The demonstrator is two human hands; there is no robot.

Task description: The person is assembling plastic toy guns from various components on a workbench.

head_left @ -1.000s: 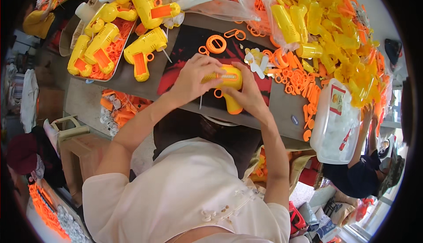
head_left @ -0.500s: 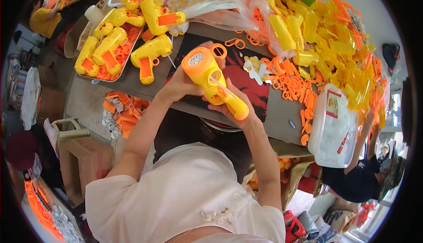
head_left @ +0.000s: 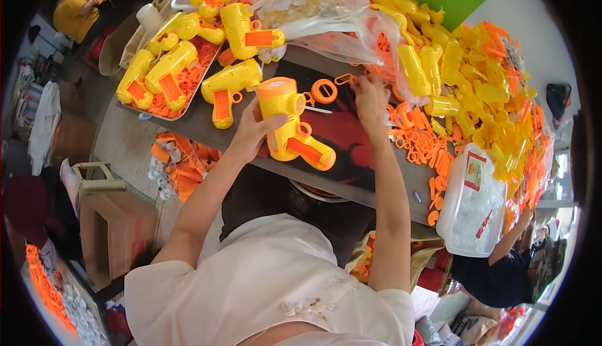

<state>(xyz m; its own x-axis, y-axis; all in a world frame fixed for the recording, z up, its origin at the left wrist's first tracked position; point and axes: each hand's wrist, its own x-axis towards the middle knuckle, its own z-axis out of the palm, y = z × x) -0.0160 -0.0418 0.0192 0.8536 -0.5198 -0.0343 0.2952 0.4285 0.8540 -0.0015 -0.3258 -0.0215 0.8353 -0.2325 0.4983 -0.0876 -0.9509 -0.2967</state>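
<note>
My left hand [head_left: 252, 134] grips a yellow toy gun with orange trim [head_left: 290, 124], held above the dark table [head_left: 351, 176] with its round muzzle end turned up. My right hand [head_left: 370, 95] reaches forward over the table to the loose orange plastic rings [head_left: 324, 90] and small parts at the foot of a clear plastic bag [head_left: 351, 26]. Its fingers are bent over the parts; whether they hold one is not visible.
A tray [head_left: 141, 109] at the left holds several finished yellow guns [head_left: 164, 70] and orange pieces. A big heap of yellow and orange shells [head_left: 476, 82] fills the right. A clear tub with white contents [head_left: 471, 202] stands at the right edge. A person in dark clothing [head_left: 501, 271] works at lower right.
My right hand has let go of the toy gun and moved forward to the orange parts. My left hand now holds the gun alone, shifted slightly left.
</note>
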